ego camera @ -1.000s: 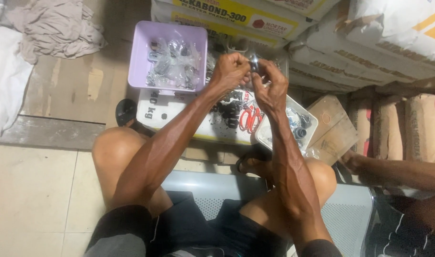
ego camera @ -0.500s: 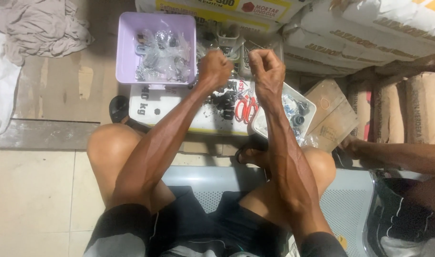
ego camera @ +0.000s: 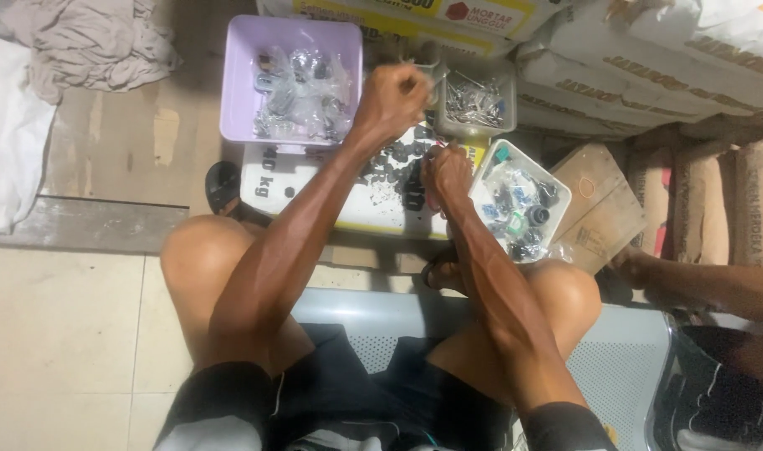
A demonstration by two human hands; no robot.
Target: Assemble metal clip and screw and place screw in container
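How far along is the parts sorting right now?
Done: bagged parts fill the lilac tub and white tray. In hand: left hand is fisted above the board; right hand touches the loose black parts. Left: that loose pile.

Bare arms and bare knees here, no sleeves past the shoulders. Dark shorts, black or close to it, with a lighter grey-white top at the bottom edge. Left hand (ego camera: 391,98) and right hand (ego camera: 450,171) wear no gloves, rings or watch.

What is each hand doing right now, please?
Left hand: closed in a fist; contents cannot be told.
Right hand: down among small dark parts; grip cannot be told.
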